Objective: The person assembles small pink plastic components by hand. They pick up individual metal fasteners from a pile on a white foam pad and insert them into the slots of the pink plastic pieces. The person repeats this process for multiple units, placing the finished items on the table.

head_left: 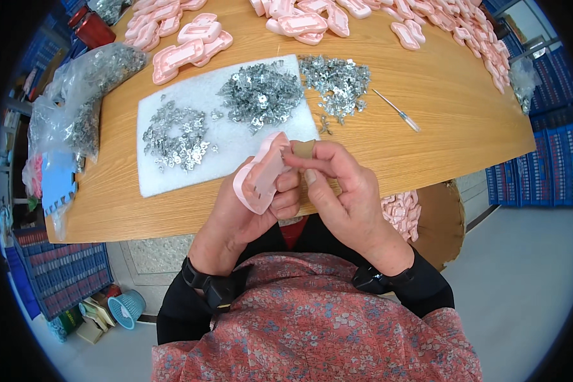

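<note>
My left hand [251,213] grips a pink plastic housing [261,173] held on edge over the near rim of the wooden table [439,108]. My right hand [337,191] pinches at the top of that housing with taped thumb and forefinger; whether a small metal piece sits between them is hidden. Just beyond lie piles of small silver metal clips [261,94] on a white foam sheet [235,143], with another heap [336,79] on the bare wood.
Many pink housings [184,41] line the table's far side, more [465,25] at the right. Clear bags of metal parts [83,95] lie at the left. A thin screwdriver [396,110] rests at the right. A cardboard box of pink parts [420,213] stands below.
</note>
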Motion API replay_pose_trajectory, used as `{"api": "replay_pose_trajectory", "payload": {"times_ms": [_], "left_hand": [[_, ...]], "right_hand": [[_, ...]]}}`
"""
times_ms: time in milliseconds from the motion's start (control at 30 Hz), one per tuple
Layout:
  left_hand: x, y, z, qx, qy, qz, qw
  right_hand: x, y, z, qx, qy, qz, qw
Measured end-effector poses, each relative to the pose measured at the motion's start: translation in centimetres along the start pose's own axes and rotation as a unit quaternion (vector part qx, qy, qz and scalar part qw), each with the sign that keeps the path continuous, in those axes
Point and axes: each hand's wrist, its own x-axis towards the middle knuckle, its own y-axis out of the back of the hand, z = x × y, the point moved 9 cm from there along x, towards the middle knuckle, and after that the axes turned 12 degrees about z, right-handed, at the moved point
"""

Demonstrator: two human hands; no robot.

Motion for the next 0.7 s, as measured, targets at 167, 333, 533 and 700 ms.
{"api": "replay_pose_trajectory", "payload": {"times_ms": [167,333,533,700], "left_hand": [[-0.1,0.3,1.2,0.134,-0.132,0.152,0.970],[0.4,-0.4,0.8,0.058,-0.073,0.017,0.995],[-0.5,-3.0,-2.1,-0.030,0.087,-0.117,0.989],[-0.7,-3.3,-6.1,-0.038,0.171,-0.150,0.973]], "right_hand": [[-0.7,-1.4,-4.0,-0.160,0.213,-0.011,0.964],[-0.6,-0.1,-4.8,-0.116,0.248,-0.009,0.962],[1.0,2.9,-0.4,0.044,-0.022,0.023,0.999],[-0.8,2.5,1.7,0.218,-0.222,-0.054,0.949]]}}
